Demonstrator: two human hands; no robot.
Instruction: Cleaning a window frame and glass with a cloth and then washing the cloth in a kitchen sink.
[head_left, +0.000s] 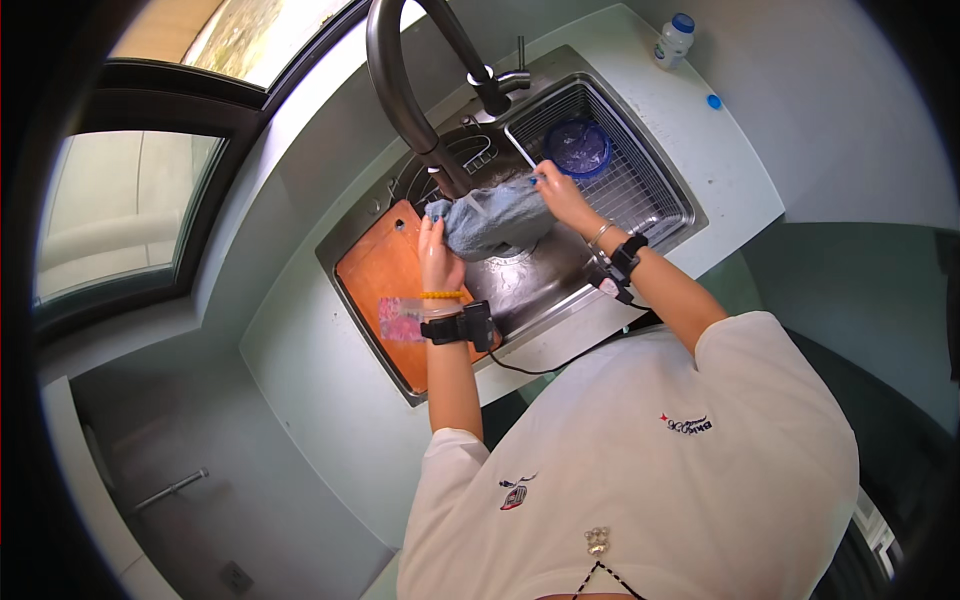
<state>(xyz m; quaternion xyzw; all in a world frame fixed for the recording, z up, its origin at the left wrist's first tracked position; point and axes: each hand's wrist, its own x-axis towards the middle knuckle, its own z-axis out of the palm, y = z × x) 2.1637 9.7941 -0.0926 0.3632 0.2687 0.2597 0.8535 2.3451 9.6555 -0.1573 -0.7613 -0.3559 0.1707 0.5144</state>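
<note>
A wet grey-blue cloth (499, 221) is stretched between my two hands above the stainless steel sink (525, 289). My left hand (437, 255) grips its left end, near the edge of an orange cutting board (375, 262). At the cloth's other end, the fingers of my right hand (561, 191) pinch it beside the wire drain basket (637, 191). The dark pull-down faucet (405, 97) arches over the sink, its spout end (448, 178) just above the cloth. Part of the sink bottom is hidden beneath the fabric.
Inside the basket sits a round blue-rimmed container (577, 148). A white bottle with a blue cap (673, 43) stands on the white countertop (739, 172), and a small blue cap (713, 101) lies nearby. A dark-framed window (247, 97) is on the left. A black cable (540, 371) runs between my wrist devices.
</note>
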